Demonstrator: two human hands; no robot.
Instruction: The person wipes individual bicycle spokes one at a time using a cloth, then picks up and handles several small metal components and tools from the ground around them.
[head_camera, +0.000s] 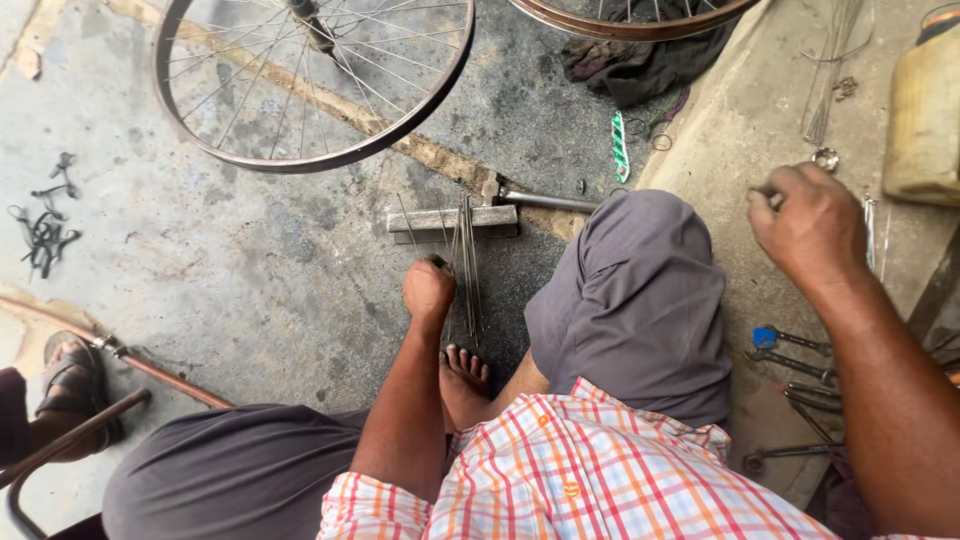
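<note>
My left hand (428, 290) is closed around the near ends of a bundle of thin metal spokes (466, 262); their far ends rest across a small metal block (452, 219) on the concrete floor. A hammer (535, 197) lies just behind the block. My right hand (808, 222) is closed on a small metal piece over a raised concrete ledge (745, 120) at the right. A spoked bicycle wheel (310, 75) lies flat on the floor beyond the block. My bare foot (463, 380) sits under my left forearm.
A second wheel rim (630, 20) and a dark rag (640, 60) lie at the top. Spanners and a blue-handled tool (790, 355) lie at the right. A yellowish container (925, 115) stands on the ledge. Another person's sandalled foot (70, 375) is at the left.
</note>
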